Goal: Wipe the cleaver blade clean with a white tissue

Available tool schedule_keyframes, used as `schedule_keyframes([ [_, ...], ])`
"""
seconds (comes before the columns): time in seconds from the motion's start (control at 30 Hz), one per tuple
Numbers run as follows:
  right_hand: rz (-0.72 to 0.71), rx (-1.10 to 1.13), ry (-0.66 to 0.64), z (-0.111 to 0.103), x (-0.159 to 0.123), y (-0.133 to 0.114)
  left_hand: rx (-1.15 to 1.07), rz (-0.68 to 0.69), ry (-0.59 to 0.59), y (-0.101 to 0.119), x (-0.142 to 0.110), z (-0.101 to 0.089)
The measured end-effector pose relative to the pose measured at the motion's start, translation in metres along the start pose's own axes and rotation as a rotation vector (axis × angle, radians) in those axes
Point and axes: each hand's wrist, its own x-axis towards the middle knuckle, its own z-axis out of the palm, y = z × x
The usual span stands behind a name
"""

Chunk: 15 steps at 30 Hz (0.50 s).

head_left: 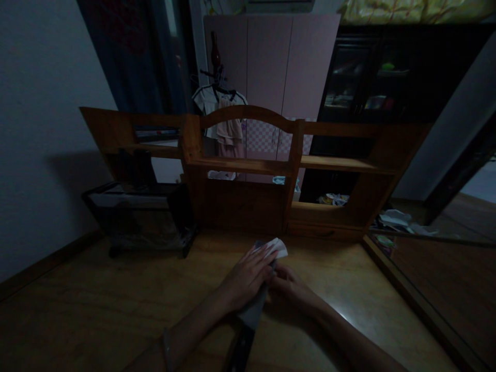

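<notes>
A large knife lies on the wooden desk (116,310), its dark handle (240,351) towards me and its grey blade (253,312) pointing away. A white folded tissue or cloth (278,248) covers the blade's tip. My left hand (248,276) lies flat on top of the blade with its fingers stretched out over the tissue. My right hand (290,285) rests on the desk just right of the blade, fingers curled in against it. What they grip, if anything, is hidden in the dark.
A wooden shelf unit (248,165) stands along the desk's back edge. A dark wire rack (135,217) sits at the back left. Papers (395,219) lie past the desk's right edge (406,294). Behind are a pink wardrobe (271,62) and hanging clothes (225,119).
</notes>
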Motion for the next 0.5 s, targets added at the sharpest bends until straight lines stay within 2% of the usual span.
schedule_keyframes([
  [0.27,0.033,0.081,-0.087,0.012,-0.004,-0.014,0.063,-0.153,0.098,-0.014,-0.002,0.009],
  [0.5,0.057,0.231,-0.028,0.013,-0.002,-0.013,0.024,-0.231,0.195,-0.030,-0.006,0.015],
])
